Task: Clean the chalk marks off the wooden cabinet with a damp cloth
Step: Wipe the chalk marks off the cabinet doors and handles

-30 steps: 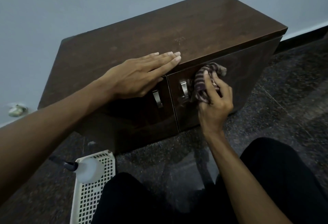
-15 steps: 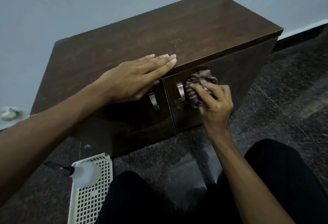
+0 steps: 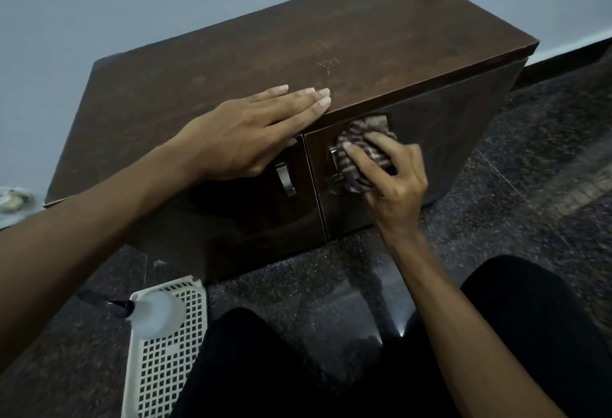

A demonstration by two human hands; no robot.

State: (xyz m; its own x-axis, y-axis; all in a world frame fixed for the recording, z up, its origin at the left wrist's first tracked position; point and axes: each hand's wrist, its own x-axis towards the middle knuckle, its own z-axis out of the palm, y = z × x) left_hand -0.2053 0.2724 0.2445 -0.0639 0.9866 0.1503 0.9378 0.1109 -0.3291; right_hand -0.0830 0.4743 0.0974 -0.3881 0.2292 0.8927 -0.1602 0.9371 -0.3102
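Note:
A low dark wooden cabinet (image 3: 331,40) stands against a pale wall, with two front doors and metal handles. Faint pale marks (image 3: 328,63) show on its top near the front edge. My left hand (image 3: 251,132) lies flat, fingers together, on the top's front edge. My right hand (image 3: 387,175) presses a bunched striped cloth (image 3: 361,139) against the upper left part of the right door, beside and partly over its handle (image 3: 333,156). The left door's handle (image 3: 285,179) is uncovered.
A white perforated plastic basket (image 3: 165,351) sits on the dark speckled floor at lower left, with a translucent spray bottle (image 3: 155,313) in it. My black-clad knees fill the bottom of the view. A dark skirting strip runs along the wall at right.
My right hand has slid the cloth slightly left and down on the right door, closer to the handle. My left hand stays flat on the cabinet top.

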